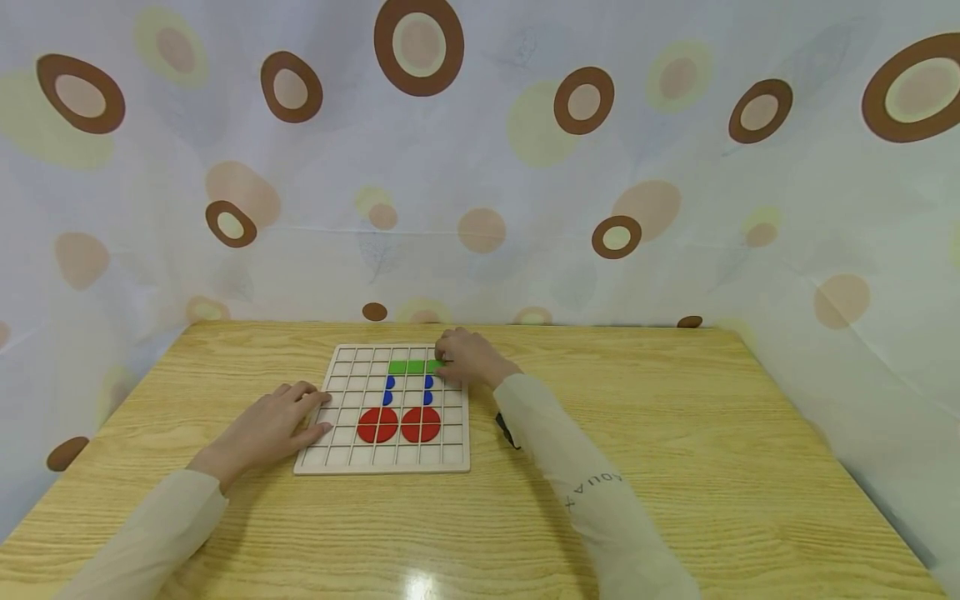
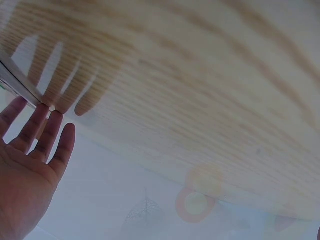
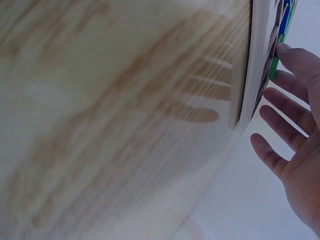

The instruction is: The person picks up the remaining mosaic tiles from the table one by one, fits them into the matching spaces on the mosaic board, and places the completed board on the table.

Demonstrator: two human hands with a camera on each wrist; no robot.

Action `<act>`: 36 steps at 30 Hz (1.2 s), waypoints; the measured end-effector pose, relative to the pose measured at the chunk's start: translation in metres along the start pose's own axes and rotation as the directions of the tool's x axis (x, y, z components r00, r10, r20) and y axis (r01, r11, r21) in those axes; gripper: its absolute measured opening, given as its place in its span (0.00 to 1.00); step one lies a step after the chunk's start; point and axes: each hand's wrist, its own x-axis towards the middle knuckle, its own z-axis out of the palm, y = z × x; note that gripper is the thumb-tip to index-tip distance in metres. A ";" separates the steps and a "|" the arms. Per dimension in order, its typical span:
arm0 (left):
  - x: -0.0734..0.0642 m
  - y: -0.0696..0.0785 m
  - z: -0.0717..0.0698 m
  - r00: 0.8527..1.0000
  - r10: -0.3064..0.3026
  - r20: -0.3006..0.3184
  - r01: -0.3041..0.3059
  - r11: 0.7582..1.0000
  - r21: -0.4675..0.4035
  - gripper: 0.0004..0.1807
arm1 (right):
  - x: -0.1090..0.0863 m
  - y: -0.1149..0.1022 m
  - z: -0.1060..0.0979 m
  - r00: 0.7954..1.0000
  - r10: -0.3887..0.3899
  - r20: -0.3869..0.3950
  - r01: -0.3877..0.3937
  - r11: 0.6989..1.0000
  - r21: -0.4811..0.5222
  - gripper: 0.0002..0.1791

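Observation:
A white grid board (image 1: 455,457) lies flat on the table. Two red discs (image 1: 377,425), each crossed by grid lines, sit in its lower half, and several blue half-round pieces (image 1: 428,397) stand in two columns above them. Green squares (image 1: 407,367) form a row over the blue pieces. At that row's right end my right hand (image 1: 474,358) pinches a green square (image 3: 273,67) between thumb and forefinger, its other fingers spread. My left hand (image 1: 272,427) rests at the board's left edge, fingers extended and fingertips touching the rim.
The wood-grain table (image 1: 645,433) extends to both sides of the board. A pale curtain (image 1: 480,167) with brown ring patterns hangs behind and beside it. Something small and black (image 1: 507,431) shows beside the right sleeve.

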 end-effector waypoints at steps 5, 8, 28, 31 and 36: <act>0.000 0.000 0.000 1.000 -0.003 0.003 0.003 1.000 -0.003 0.24 | -0.001 -0.001 -0.001 1.000 -0.005 -0.004 0.005 1.000 -0.004 0.14; 0.000 0.000 0.000 1.000 -0.006 0.007 0.006 1.000 -0.006 0.24 | -0.002 -0.002 -0.002 1.000 -0.005 -0.003 0.005 1.000 -0.005 0.14; 0.000 0.000 0.002 1.000 -0.005 0.006 0.005 1.000 -0.006 0.24 | -0.005 -0.004 -0.003 1.000 0.009 0.008 -0.009 1.000 -0.007 0.15; 0.000 0.000 0.002 1.000 -0.001 0.005 0.002 1.000 -0.002 0.24 | -0.006 -0.002 -0.003 1.000 0.008 0.004 -0.008 1.000 -0.018 0.17; 0.000 0.000 0.000 1.000 0.002 0.008 -0.002 1.000 0.005 0.24 | -0.009 0.000 -0.005 1.000 -0.005 -0.011 0.005 1.000 -0.013 0.18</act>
